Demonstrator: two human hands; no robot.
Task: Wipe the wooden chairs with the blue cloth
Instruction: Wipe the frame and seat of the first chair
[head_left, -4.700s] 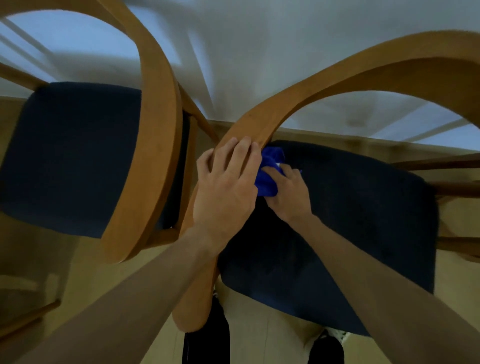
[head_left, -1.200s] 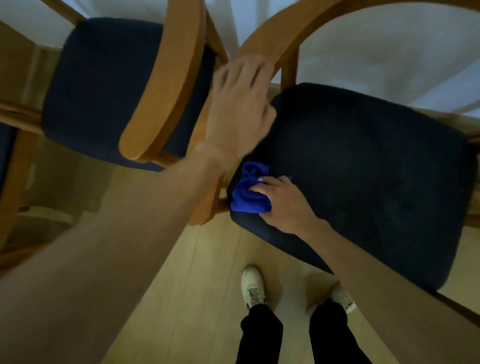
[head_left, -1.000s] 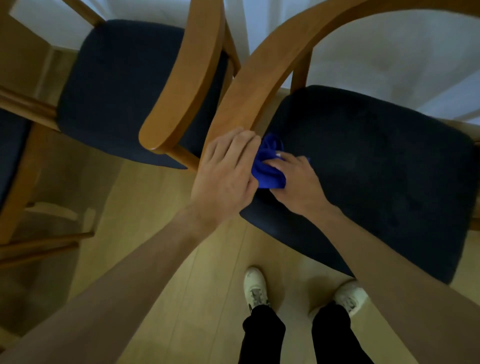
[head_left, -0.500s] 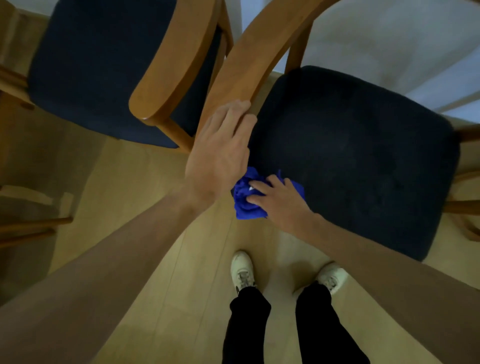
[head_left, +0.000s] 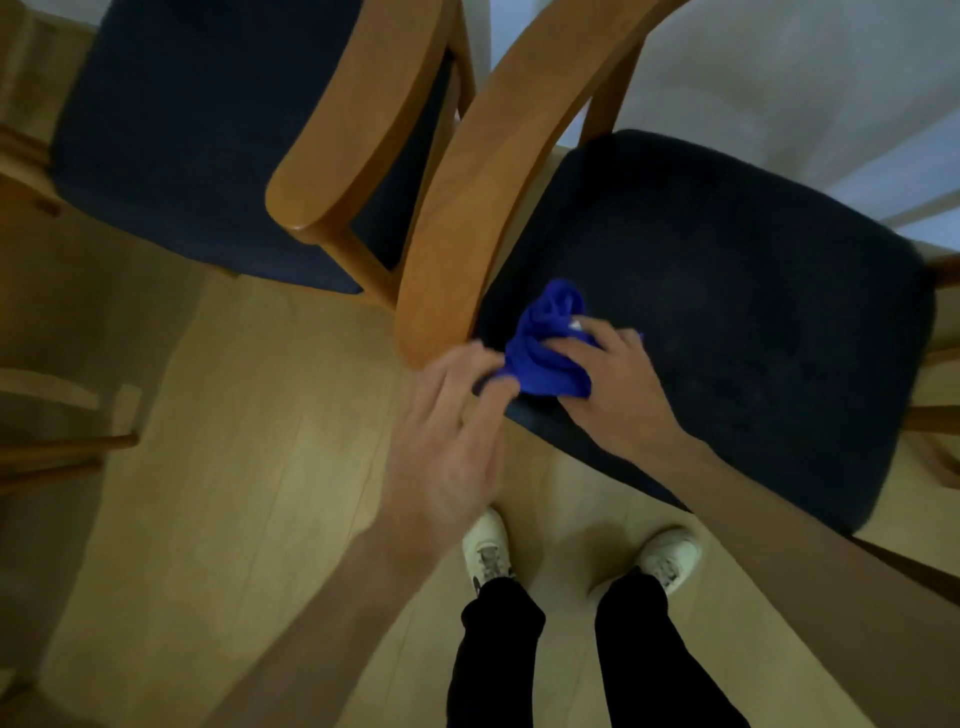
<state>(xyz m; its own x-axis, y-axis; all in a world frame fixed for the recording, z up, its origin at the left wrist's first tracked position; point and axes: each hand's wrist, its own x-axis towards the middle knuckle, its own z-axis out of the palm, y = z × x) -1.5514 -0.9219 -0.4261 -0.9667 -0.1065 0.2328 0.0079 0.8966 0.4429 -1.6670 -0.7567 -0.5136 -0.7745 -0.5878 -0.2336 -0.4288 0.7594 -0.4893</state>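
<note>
Two wooden chairs with dark blue seats stand side by side below me. The right chair's curved backrest (head_left: 483, 171) ends just above my hands, beside its seat (head_left: 727, 312). A bunched blue cloth (head_left: 545, 348) lies at the seat's near left corner, right beside the backrest's lower end. My right hand (head_left: 618, 384) grips the cloth from the right. Below the backrest end, my left hand (head_left: 447, 447) is blurred, fingers spread, with its fingertips touching the cloth's left edge. The left chair's backrest (head_left: 358, 130) stands close alongside.
The left chair's seat (head_left: 192, 130) fills the upper left. Pale wood flooring (head_left: 249, 467) lies below. My two white shoes (head_left: 488, 551) and dark trouser legs stand at the chair's front edge. Parts of another wooden frame (head_left: 57, 452) show at the left edge.
My left hand has slid down off the backrest and now hangs below its end, by the cloth. My right hand has moved the cloth up along the seat corner.
</note>
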